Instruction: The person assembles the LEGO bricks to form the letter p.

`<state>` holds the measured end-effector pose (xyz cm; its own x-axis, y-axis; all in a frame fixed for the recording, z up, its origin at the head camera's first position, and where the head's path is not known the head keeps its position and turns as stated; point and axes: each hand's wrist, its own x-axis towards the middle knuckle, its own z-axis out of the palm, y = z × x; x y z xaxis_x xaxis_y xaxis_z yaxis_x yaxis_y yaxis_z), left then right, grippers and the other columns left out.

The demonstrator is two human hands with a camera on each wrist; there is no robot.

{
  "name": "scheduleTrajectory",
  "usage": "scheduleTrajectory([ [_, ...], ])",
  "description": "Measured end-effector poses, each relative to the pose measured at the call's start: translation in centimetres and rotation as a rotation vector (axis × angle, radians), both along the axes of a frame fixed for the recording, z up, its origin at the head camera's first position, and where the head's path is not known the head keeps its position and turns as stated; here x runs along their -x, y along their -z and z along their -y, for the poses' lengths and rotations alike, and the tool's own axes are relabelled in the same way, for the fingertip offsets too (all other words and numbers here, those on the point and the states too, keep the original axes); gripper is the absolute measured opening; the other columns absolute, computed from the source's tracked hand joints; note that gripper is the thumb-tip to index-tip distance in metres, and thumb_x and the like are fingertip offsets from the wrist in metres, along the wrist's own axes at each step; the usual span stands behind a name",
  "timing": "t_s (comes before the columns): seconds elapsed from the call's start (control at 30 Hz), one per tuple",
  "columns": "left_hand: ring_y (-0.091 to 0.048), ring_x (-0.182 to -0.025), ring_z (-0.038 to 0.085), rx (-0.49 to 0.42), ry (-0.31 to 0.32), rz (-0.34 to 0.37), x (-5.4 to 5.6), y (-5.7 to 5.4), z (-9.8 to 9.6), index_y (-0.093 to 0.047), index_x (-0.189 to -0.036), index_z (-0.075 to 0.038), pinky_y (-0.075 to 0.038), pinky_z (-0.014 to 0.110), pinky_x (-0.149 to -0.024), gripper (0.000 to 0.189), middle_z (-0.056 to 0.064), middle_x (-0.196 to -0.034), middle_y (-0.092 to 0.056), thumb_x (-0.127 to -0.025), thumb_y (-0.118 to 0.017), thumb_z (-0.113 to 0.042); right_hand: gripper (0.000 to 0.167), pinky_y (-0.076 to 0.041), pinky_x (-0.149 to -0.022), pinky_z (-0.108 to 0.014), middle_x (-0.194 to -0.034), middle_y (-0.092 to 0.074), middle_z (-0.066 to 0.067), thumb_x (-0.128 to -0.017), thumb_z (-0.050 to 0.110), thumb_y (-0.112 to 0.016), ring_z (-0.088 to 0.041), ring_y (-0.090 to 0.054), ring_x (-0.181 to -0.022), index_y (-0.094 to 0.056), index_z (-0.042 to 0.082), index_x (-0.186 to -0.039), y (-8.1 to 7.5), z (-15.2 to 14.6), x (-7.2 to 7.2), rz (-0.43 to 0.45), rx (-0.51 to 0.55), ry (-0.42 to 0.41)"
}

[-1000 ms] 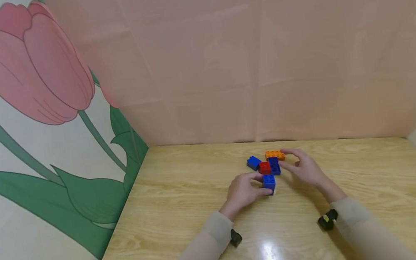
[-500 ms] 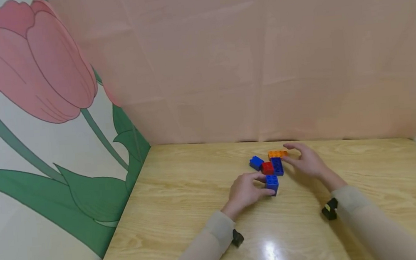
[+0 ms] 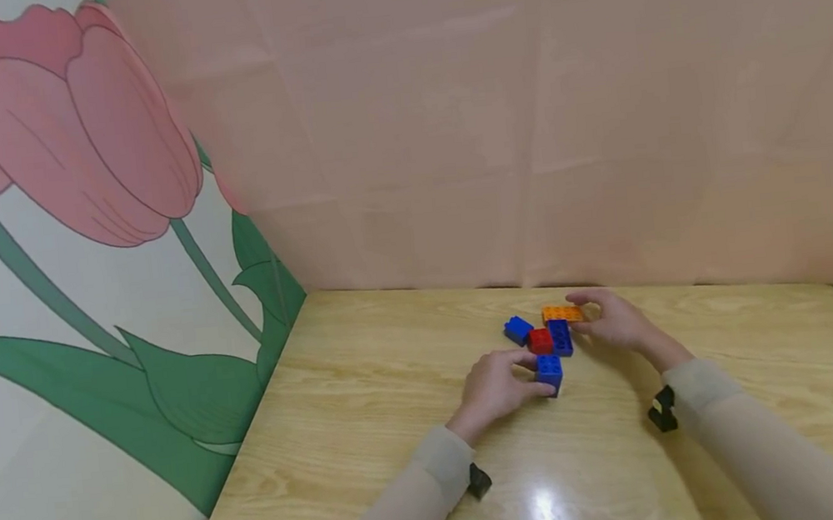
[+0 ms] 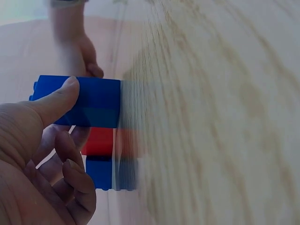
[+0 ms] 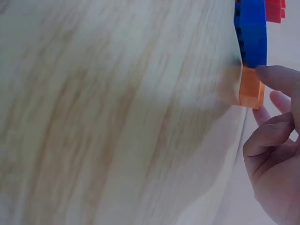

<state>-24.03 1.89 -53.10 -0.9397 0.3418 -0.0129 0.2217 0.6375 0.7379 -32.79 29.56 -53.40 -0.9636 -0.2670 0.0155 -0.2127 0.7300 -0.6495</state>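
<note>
In the head view my left hand (image 3: 500, 386) pinches a tall blue block (image 3: 549, 371) between thumb and fingers. The left wrist view shows the thumb pressed along the side of this blue block (image 4: 96, 101). Just behind it sit a red brick (image 3: 540, 340) and a long blue brick (image 3: 560, 338) with a darker-looking top. At the back lies an orange brick (image 3: 561, 314). My right hand (image 3: 614, 325) has its thumb and a finger on either side of the orange brick's right end. Part of that orange brick (image 5: 251, 88) shows in the right wrist view, against the blue one.
Another blue brick (image 3: 518, 330) lies at an angle left of the red one. All of them are on a wood-grain table (image 3: 366, 357). A pink cloth backdrop (image 3: 408, 169) rises behind its back edge, and a tulip-printed panel (image 3: 83, 242) stands on the left.
My right thumb and finger have shifted at the orange brick and now close around its right end. My left hand keeps its hold on the blue block. The whole head view has shifted slightly.
</note>
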Motion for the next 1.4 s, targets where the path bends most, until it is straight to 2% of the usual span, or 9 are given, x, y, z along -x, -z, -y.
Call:
scheduleTrajectory([
  [0.47, -0.063, -0.102, 0.004, 0.005, 0.002, -0.017, -0.3, 0.2, -0.2, -0.078, -0.114, -0.036, -0.05, 0.033, -0.089, 0.04, -0.025, -0.102, -0.07, -0.079, -0.087, -0.053, 0.046, -0.025, -0.11, -0.073, -0.144, -0.054, -0.03, -0.099, 0.021, -0.072, -0.054, -0.041, -0.137, -0.062, 0.0, -0.138, 0.4, -0.1, 0.1, 0.023, -0.053, 0.002],
  [0.8, -0.064, -0.103, 0.004, 0.009, 0.004, -0.019, -0.4, 0.3, -0.1, -0.078, -0.114, -0.036, -0.051, 0.033, -0.089, 0.041, -0.026, -0.102, -0.07, -0.079, -0.087, -0.054, 0.048, -0.026, -0.109, -0.075, -0.145, -0.052, -0.029, -0.101, 0.034, -0.07, -0.054, -0.041, -0.136, -0.063, 0.003, -0.138, 0.4, -0.5, -0.3, 0.027, -0.064, 0.029],
  [1.07, -0.063, -0.104, 0.005, 0.01, 0.004, -0.023, -0.6, 0.2, 0.1, -0.078, -0.115, -0.035, -0.05, 0.034, -0.091, 0.042, -0.024, -0.103, -0.071, -0.079, -0.087, -0.054, 0.048, -0.032, -0.107, -0.072, -0.143, -0.055, -0.029, -0.102, 0.037, -0.069, -0.051, -0.047, -0.132, -0.064, 0.004, -0.137, -0.1, -0.5, -0.6, -0.025, -0.061, 0.035],
  [1.23, -0.063, -0.104, 0.005, 0.006, 0.005, -0.011, -0.6, 0.1, 0.3, -0.077, -0.117, -0.035, -0.05, 0.037, -0.094, 0.042, -0.023, -0.104, -0.071, -0.08, -0.086, -0.054, 0.048, -0.038, -0.103, -0.071, -0.139, -0.057, -0.028, -0.102, 0.036, -0.069, -0.05, -0.052, -0.127, -0.063, 0.005, -0.139, -0.7, -0.4, -1.0, -0.048, -0.065, 0.032],
  [1.4, -0.063, -0.105, 0.007, 0.004, 0.005, -0.003, -0.6, -0.1, 0.4, -0.077, -0.117, -0.035, -0.05, 0.038, -0.095, 0.043, -0.022, -0.105, -0.071, -0.08, -0.086, -0.053, 0.049, -0.045, -0.096, -0.066, -0.143, -0.055, -0.029, -0.103, 0.036, -0.067, -0.046, -0.057, -0.119, -0.062, 0.004, -0.14, -1.4, -0.4, -1.7, -0.078, -0.065, 0.031],
])
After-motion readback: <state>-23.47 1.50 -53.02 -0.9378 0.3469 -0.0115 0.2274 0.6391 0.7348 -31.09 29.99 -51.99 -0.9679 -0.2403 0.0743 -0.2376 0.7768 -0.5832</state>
